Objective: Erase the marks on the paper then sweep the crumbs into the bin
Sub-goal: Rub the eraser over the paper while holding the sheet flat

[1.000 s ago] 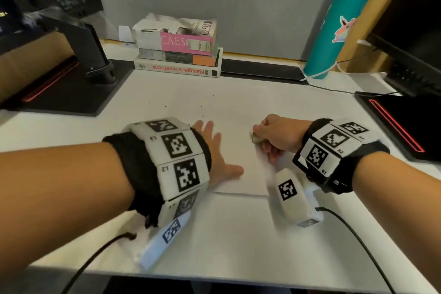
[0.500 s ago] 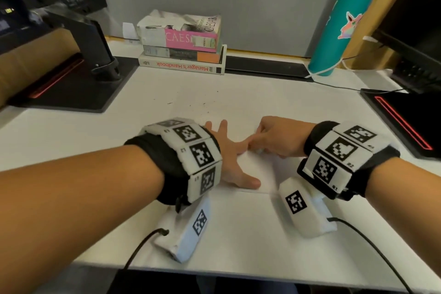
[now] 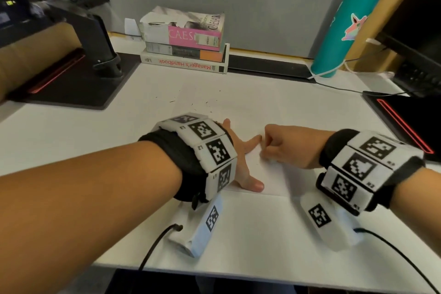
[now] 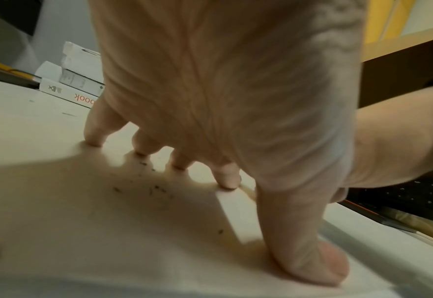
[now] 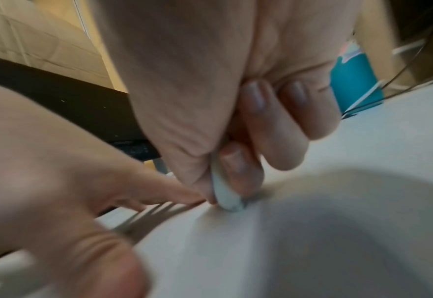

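Observation:
A white sheet of paper [image 3: 274, 181] lies on the white desk in front of me. My left hand [image 3: 241, 157] lies flat on its left part, fingers spread and pressing it down [image 4: 225, 177]. My right hand [image 3: 284, 148] is curled into a fist just right of the left index fingertip and pinches a small white eraser [image 5: 226, 196] whose grey-smudged tip touches the paper. Dark eraser crumbs [image 3: 191, 104] are scattered on the desk beyond the left hand, and more crumbs [image 4: 156, 188] lie under the left palm.
A stack of three books [image 3: 186, 43] stands at the back centre. A teal bottle [image 3: 343, 24] is at the back right. A black stand [image 3: 95, 38] on a black mat occupies the left. Another black mat [image 3: 405, 122] with a red line lies right. No bin shows.
Both hands have drawn closer together; the right fist with the eraser slid left until it sits against the left index fingertip. The left hand shifted right on the paper.

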The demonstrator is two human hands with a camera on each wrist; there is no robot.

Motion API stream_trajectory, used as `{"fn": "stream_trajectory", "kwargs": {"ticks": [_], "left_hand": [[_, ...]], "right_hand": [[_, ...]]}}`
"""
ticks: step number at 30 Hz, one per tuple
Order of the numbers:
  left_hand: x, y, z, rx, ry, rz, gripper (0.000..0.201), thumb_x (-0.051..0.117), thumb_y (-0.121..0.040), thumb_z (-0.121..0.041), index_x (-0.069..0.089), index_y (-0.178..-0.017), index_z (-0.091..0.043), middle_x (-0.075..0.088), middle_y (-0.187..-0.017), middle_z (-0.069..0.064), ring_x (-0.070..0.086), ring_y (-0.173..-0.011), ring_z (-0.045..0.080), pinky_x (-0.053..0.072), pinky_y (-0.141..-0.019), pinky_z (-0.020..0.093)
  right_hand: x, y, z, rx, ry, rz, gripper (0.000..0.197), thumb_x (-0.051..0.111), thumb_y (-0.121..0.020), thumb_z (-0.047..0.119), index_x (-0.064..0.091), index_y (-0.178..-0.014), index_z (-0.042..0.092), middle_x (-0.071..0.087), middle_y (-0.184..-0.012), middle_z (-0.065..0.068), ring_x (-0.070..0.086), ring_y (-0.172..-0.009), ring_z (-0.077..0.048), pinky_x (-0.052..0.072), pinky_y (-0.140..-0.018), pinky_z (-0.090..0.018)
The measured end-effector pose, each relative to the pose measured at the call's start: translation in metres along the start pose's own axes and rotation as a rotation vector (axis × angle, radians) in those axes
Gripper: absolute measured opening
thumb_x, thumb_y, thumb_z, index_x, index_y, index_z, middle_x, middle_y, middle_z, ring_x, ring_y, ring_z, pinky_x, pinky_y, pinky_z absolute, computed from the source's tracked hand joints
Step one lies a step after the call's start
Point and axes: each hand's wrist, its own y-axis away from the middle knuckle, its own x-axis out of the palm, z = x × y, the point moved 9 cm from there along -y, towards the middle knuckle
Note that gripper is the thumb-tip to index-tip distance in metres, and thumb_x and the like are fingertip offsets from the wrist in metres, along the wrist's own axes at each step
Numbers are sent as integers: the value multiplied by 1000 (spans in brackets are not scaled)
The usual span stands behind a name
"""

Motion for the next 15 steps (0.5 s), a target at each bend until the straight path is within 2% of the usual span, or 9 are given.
{"fn": "stream_trajectory", "kwargs": {"ticks": [2,5,7,9,11,13,15], "left_hand": [[0,-1,0,4,-10,-13,100,44,-76,-78,-18,-146,-43,-20,-156,20,-8,-144,41,5,-114,52],[0,-1,0,0,-27,-10,101,44,-76,-79,-19,-146,-43,-23,-155,21,-8,-144,42,6,-114,52],[0,-1,-1,-1,-27,-5,101,43,-77,-78,-24,-144,-42,-23,-155,21,-10,-144,42,5,-114,52],[-1,1,-2,8,-18,-17,100,45,-78,-76,-19,-146,-41,-18,-156,21,-7,-144,41,6,-114,50],[-1,-1,-1,17,-10,-31,100,47,-76,-76,-10,-150,-40,-11,-158,20,1,-145,39,8,-113,48],[1,1,-1,7,-7,-15,100,46,-77,-76,-16,-148,-40,-19,-156,21,-5,-144,41,6,-114,49],[0,3,-1,-7,-12,-5,98,43,-79,-75,-22,-145,-42,-25,-154,20,-12,-143,42,3,-114,52]], "right_hand": [[6,0,8,-41,33,19,9,46,-91,25,45,-86,18,52,-80,3,46,-70,-13,38,-65,-25],[9,0,11,-63,-45,64,18,48,-90,19,56,-96,4,56,-82,-3,49,-73,-15,40,-68,-26],[-2,-2,5,-15,-28,16,13,49,-91,21,53,-90,9,53,-78,0,48,-71,-14,38,-65,-24],[0,-4,9,-25,25,8,10,47,-91,23,45,-84,17,51,-79,3,47,-70,-12,38,-65,-24],[10,-3,18,-76,13,48,10,47,-90,21,49,-90,11,55,-85,0,50,-75,-15,42,-71,-27],[9,-3,15,-62,-69,69,22,48,-90,18,57,-96,-1,57,-86,-7,51,-76,-17,43,-71,-28],[-2,-6,9,-16,-66,21,20,47,-92,18,57,-94,1,56,-83,-7,50,-73,-16,41,-63,-25]]}}
